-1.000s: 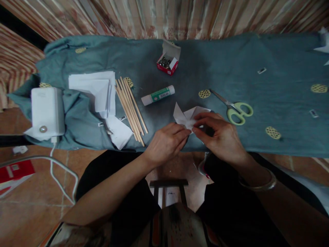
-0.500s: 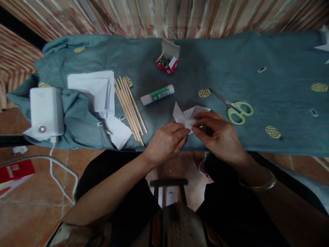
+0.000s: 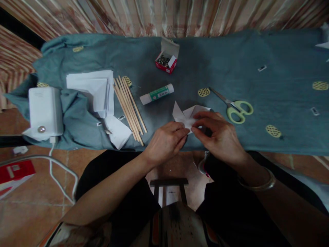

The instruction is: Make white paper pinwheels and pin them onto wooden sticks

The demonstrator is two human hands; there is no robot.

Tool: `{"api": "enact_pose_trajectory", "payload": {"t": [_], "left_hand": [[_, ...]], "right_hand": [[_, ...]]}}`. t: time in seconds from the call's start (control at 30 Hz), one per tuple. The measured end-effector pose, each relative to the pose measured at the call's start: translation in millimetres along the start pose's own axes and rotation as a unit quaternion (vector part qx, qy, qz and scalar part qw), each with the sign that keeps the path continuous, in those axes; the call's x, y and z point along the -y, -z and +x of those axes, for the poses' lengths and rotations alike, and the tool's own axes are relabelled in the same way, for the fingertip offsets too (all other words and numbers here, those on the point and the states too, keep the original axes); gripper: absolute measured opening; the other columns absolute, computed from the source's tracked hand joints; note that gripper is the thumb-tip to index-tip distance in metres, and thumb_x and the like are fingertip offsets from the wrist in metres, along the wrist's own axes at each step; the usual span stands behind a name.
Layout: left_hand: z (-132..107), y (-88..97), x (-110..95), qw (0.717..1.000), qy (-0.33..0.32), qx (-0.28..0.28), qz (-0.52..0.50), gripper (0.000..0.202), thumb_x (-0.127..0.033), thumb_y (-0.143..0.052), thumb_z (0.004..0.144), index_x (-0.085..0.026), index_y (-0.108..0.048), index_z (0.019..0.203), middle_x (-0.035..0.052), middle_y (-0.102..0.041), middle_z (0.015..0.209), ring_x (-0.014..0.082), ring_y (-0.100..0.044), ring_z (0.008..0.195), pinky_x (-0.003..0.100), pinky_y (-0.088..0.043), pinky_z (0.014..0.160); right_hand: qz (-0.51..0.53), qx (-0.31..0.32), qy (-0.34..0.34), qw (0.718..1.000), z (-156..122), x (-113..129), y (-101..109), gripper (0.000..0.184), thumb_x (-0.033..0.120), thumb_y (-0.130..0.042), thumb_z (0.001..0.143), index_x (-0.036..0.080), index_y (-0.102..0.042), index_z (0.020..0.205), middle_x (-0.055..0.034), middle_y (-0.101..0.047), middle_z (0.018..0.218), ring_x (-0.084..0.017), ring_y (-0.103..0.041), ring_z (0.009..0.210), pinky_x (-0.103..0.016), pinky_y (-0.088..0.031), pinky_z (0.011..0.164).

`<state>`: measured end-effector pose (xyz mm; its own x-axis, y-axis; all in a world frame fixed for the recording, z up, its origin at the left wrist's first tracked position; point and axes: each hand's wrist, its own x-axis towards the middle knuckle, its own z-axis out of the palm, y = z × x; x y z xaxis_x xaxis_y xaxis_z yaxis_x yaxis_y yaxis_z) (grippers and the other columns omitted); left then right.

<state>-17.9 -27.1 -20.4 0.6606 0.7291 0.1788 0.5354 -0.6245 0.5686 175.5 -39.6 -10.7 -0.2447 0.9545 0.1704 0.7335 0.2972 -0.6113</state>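
A white paper pinwheel (image 3: 189, 115) with pointed, folded blades lies near the front edge of the cloth, partly covered by my fingers. My left hand (image 3: 167, 140) is closed on its lower left side, thumb and fingers pressed together. From the right, my right hand (image 3: 218, 133) pinches the paper near its middle with thumb and fingertips. Whether anything small sits between those fingertips is hidden. A glue stick (image 3: 157, 94) with a green label lies beyond my left hand. Scissors (image 3: 236, 109) with light green handles lie open to the right of my right hand.
Several wooden sticks (image 3: 130, 108) lie left of my hands, beside stacked white paper (image 3: 88, 78) and a loose paper piece (image 3: 118, 132). A red box (image 3: 167, 61) of metal pins stands open at the back. A white device (image 3: 45, 111) with a cable sits far left on the blue-green cloth (image 3: 226, 58).
Both hands keep nearly the same hold on the paper pinwheel. The view has shifted very slightly; nothing else visibly moved.
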Motion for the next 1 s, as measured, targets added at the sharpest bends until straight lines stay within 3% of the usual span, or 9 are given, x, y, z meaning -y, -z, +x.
{"api": "enact_pose_trajectory", "payload": {"t": [0.7,1.0], "left_hand": [[2,3.2,-3,1.0,0.007,0.02,0.008,0.021,-0.019,-0.05,0.094,-0.013,-0.068,0.103,0.0073,-0.066,0.092,0.0168,-0.064,0.088,0.029,-0.054,0.078],[3,3.5,-1,0.999,0.004,0.031,0.021,0.022,-0.019,-0.05,0.094,-0.013,-0.068,0.105,0.0071,-0.067,0.094,0.0177,-0.064,0.089,0.03,-0.054,0.08]], "right_hand": [[-0.02,-0.014,0.009,1.0,-3,3,-2,0.013,0.021,-0.054,0.089,0.022,-0.066,0.084,-0.0095,-0.068,0.105,-0.026,-0.063,0.101,-0.046,-0.05,0.091],[-0.059,-0.055,0.074,0.994,-7,-3,-11,0.02,0.023,-0.052,0.09,0.028,-0.064,0.105,-0.0066,-0.063,0.116,-0.026,-0.061,0.102,-0.046,-0.051,0.09]]}}
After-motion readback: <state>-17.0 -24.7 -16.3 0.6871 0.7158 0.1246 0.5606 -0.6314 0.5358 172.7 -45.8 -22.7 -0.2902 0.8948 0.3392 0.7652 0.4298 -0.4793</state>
